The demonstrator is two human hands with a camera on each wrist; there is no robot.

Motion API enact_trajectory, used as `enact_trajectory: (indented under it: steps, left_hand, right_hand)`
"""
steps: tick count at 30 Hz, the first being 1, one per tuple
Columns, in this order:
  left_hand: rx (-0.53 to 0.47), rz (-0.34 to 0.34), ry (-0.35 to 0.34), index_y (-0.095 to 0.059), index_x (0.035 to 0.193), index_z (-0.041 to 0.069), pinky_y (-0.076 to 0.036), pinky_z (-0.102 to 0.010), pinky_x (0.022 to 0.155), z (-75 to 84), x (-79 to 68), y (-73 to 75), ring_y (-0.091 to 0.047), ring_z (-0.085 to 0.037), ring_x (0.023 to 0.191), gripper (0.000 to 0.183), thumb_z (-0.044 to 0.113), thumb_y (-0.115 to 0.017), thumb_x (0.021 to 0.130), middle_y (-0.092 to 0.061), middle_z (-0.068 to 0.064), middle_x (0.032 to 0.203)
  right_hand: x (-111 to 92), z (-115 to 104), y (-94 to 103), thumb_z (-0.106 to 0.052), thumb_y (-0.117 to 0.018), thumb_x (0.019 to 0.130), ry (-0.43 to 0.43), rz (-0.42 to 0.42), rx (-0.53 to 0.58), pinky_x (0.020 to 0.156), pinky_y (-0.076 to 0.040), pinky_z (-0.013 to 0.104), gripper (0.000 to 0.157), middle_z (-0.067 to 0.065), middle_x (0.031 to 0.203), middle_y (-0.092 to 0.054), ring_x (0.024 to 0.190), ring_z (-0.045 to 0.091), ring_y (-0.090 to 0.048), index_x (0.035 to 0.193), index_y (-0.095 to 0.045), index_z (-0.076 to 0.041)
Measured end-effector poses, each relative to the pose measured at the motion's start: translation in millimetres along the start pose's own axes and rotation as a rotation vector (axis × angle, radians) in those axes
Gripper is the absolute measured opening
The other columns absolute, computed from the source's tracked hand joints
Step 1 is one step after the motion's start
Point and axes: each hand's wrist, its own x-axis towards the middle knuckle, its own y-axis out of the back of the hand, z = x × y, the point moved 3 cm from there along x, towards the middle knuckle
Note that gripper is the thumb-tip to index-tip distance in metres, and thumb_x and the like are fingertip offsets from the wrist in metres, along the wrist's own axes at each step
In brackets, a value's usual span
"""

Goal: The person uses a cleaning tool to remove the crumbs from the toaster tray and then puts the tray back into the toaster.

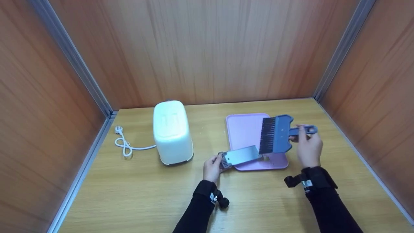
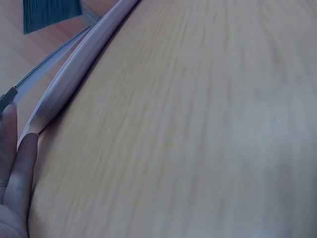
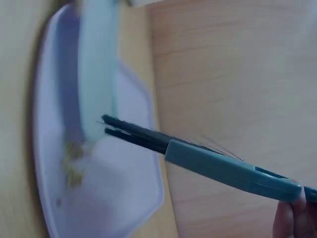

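My left hand (image 1: 212, 169) grips the grey end of a flat, shiny crumb tray (image 1: 242, 156), which slants over the near part of a pink tray (image 1: 244, 129). In my right hand (image 1: 309, 149) is the handle of a blue brush (image 1: 282, 133) with long dark bristles, raised over the pink tray's right side. The bristle tips come right up to the crumb tray's far end. Yellowish crumbs (image 3: 74, 171) lie on the pink tray below that end in the right wrist view. The left wrist view shows the left fingers (image 2: 22, 173) beside the pink tray's rim.
A white toaster (image 1: 173, 136) stands to the left of the pink tray, its white cord and plug (image 1: 124, 142) lying on the table further left. Wooden panels (image 1: 210, 55) with grey metal edges close off the back and both sides.
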Motion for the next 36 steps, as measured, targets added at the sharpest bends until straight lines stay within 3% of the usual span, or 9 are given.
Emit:
enact_trajectory:
  steps: [4,7,13,18,24,31,36]
  left_hand:
    - [0.008,0.000,-0.012,-0.064,0.128,-0.018,-0.066,-0.038,0.082,0.2,0.7,0.3,-0.070,-0.020,0.092,0.036,0.013,-0.055,0.111,-0.072,-0.021,0.111]
    - [0.002,-0.003,-0.015,-0.063,0.129,-0.018,-0.066,-0.038,0.082,0.3,0.6,0.4,-0.070,-0.020,0.092,0.036,0.012,-0.055,0.111,-0.071,-0.023,0.113]
    - [-0.001,-0.017,-0.028,-0.062,0.129,-0.020,-0.066,-0.039,0.082,1.0,0.5,0.8,-0.071,-0.020,0.092,0.037,0.012,-0.055,0.111,-0.072,-0.023,0.111]
    - [-0.038,-0.039,-0.044,-0.060,0.127,-0.023,-0.066,-0.043,0.084,-0.2,1.7,0.7,-0.072,-0.022,0.091,0.037,0.009,-0.053,0.112,-0.072,-0.025,0.108]
    - [-0.014,-0.020,-0.035,-0.063,0.126,-0.021,-0.066,-0.040,0.083,-0.6,2.0,0.6,-0.071,-0.020,0.089,0.037,0.012,-0.055,0.112,-0.072,-0.021,0.105]
    - [0.008,-0.007,-0.022,-0.064,0.125,-0.019,-0.066,-0.038,0.081,-2.0,2.3,1.2,-0.071,-0.019,0.089,0.036,0.013,-0.056,0.111,-0.074,-0.020,0.105]
    - [-0.004,-0.022,-0.026,-0.062,0.126,-0.021,-0.066,-0.039,0.082,-2.2,1.6,1.1,-0.072,-0.020,0.090,0.037,0.012,-0.055,0.112,-0.073,-0.021,0.107]
  right_hand:
    - [8,6,16.2,-0.027,-0.050,0.115,-0.218,0.059,0.326,0.077,-0.062,0.020,0.030,0.004,0.089,-0.072,0.075,0.009,-0.073,0.129,-0.064,-0.004]
    - [12,12,27.5,-0.023,-0.054,0.113,-0.356,0.100,0.599,0.079,-0.064,0.026,0.023,0.009,0.093,-0.072,0.078,0.018,-0.075,0.126,-0.063,-0.006]
    - [17,23,48.9,-0.016,-0.063,0.108,-0.524,0.163,0.885,0.082,-0.066,0.032,0.017,0.014,0.098,-0.072,0.084,0.025,-0.076,0.121,-0.065,-0.005]
    - [21,38,60.6,-0.011,-0.070,0.104,-0.614,0.209,1.017,0.088,-0.065,0.033,0.015,0.014,0.101,-0.072,0.092,0.026,-0.077,0.117,-0.068,-0.004]
    - [23,57,68.5,-0.010,-0.070,0.104,-0.731,0.283,1.069,0.094,-0.062,0.031,0.018,0.011,0.113,-0.070,0.107,0.023,-0.076,0.121,-0.067,-0.006]
    - [23,78,74.2,-0.009,-0.063,0.108,-0.837,0.331,1.125,0.100,-0.059,0.030,0.046,0.001,0.139,-0.058,0.122,0.018,-0.069,0.150,-0.055,-0.026]
    - [19,94,76.7,-0.008,-0.059,0.109,-0.889,0.374,1.155,0.099,-0.060,0.031,0.055,-0.002,0.141,-0.056,0.123,0.017,-0.069,0.159,-0.048,-0.029]
